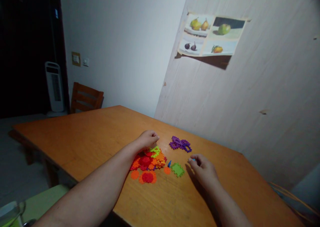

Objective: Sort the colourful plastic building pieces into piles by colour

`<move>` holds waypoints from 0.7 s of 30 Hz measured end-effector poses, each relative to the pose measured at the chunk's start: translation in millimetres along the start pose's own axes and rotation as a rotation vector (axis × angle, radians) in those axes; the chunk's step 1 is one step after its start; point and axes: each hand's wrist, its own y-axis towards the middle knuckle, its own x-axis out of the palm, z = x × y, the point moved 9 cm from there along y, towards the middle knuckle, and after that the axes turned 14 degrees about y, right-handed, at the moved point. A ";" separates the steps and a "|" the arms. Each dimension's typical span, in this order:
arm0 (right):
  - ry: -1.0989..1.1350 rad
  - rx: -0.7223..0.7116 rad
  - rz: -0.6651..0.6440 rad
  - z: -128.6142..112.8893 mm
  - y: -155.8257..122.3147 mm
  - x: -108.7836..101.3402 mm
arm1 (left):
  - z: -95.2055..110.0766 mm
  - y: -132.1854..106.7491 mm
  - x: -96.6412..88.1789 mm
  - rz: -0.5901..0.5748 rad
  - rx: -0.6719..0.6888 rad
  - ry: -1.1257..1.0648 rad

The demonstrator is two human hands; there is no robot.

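Right hand (205,168): pinching small blue piece (193,159) at fingertips, presumably for fine control. Left hand (148,139): curled over red-orange plastic pile (145,162) on surface (87,133), likely heaped for easy reach; can't tell if gripping.

Home room, by its furnishings: wooden table (82,133) with toy pieces (146,162), slatted chair (86,96), tower fan or heater (56,90), switch (85,61) on white wall (120,47), fruit poster (210,37).
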 end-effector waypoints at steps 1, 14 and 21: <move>-0.028 -0.069 -0.030 -15.1 -4.0 9.0 | 1.8 -0.8 -0.4 0.003 0.011 0.014; -0.170 -0.321 -0.317 -81.9 -31.2 74.3 | 3.9 -5.2 4.7 0.010 0.044 -0.024; -0.089 -0.032 -0.021 -30.6 -1.6 13.1 | 12.1 -5.3 -6.8 0.050 0.071 0.016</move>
